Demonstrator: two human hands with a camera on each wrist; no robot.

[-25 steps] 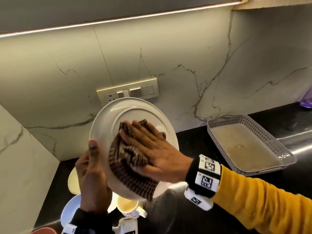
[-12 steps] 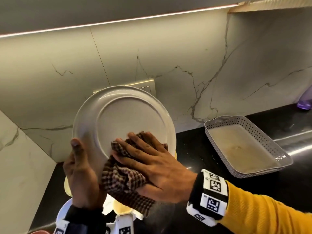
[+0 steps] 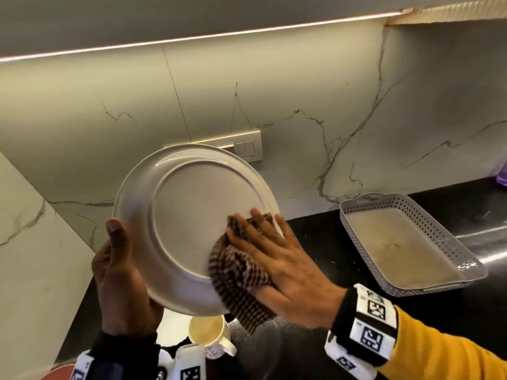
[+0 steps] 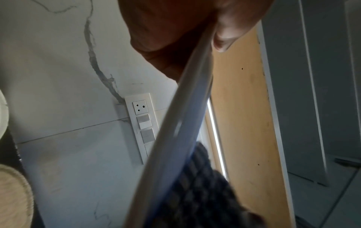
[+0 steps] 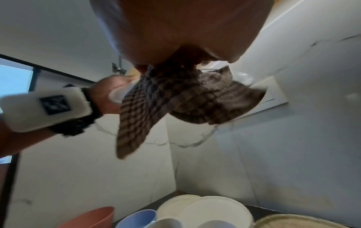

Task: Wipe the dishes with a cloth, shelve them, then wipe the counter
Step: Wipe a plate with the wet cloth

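**Plate held up before the marble wall**

The left hand (image 3: 120, 283) grips the white plate (image 3: 192, 231) by its lower left rim, thumb on the underside, holding it tilted above the black tabletop (image 3: 315, 338). The right hand (image 3: 277, 264), fingers spread flat, presses the checked cloth (image 3: 238, 281) against the plate's lower right edge (a corner dangles below). White veined marble (image 3: 301, 91) backs the tabletop, with a switch panel (image 3: 247, 149) behind the plate. A perforated grey tray (image 3: 439, 231) sits to the right; a cream mug (image 3: 208, 333) stands beneath.
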